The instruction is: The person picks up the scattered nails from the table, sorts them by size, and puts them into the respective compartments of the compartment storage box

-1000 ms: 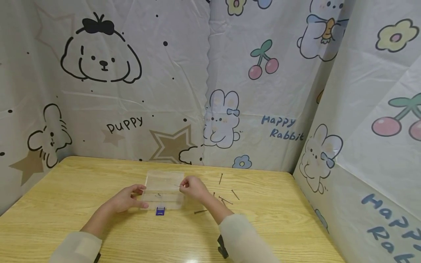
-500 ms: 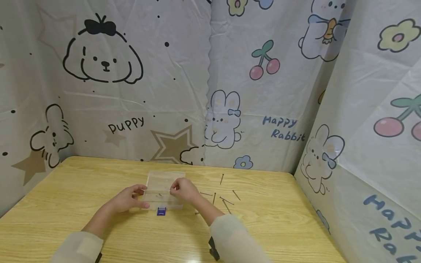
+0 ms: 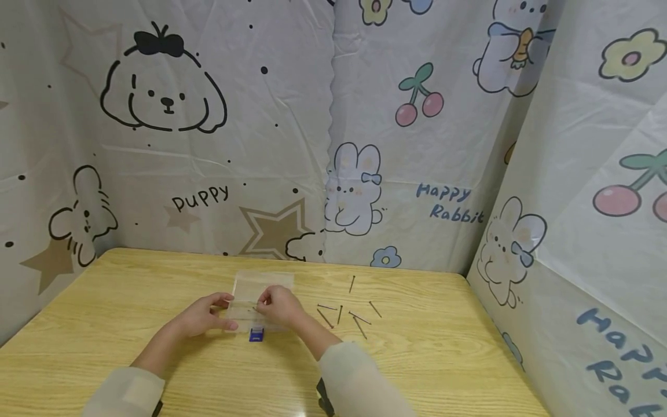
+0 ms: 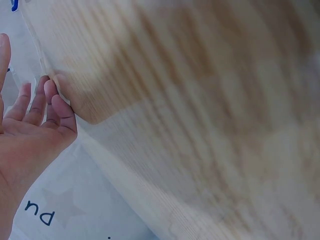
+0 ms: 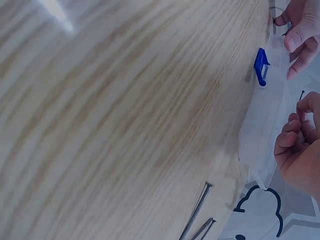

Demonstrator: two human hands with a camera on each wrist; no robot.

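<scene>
A clear plastic box (image 3: 241,321) with a blue latch (image 3: 256,335) lies on the table, its lid (image 3: 245,285) swung back. My left hand (image 3: 200,315) holds the box at its left side, thumb at the front corner and fingers farther back. Over the box, my right hand (image 3: 281,306) pinches a thin nail (image 5: 302,94) between thumb and forefinger; its tip sticks out past the fingers in the right wrist view. The fingers hide most of this nail. The left wrist view shows the left fingers (image 4: 62,110) bent at the box's edge.
Several loose nails (image 3: 360,317) are scattered on the wood-grain table (image 3: 417,359) right of the box. Another nail (image 3: 352,283) lies farther back. A printed cloth (image 3: 260,145) hangs behind the table and along its sides.
My right hand has moved left with the nail, from the box's right edge to over its middle. Nails that the right arm covered now show. The left hand keeps its hold.
</scene>
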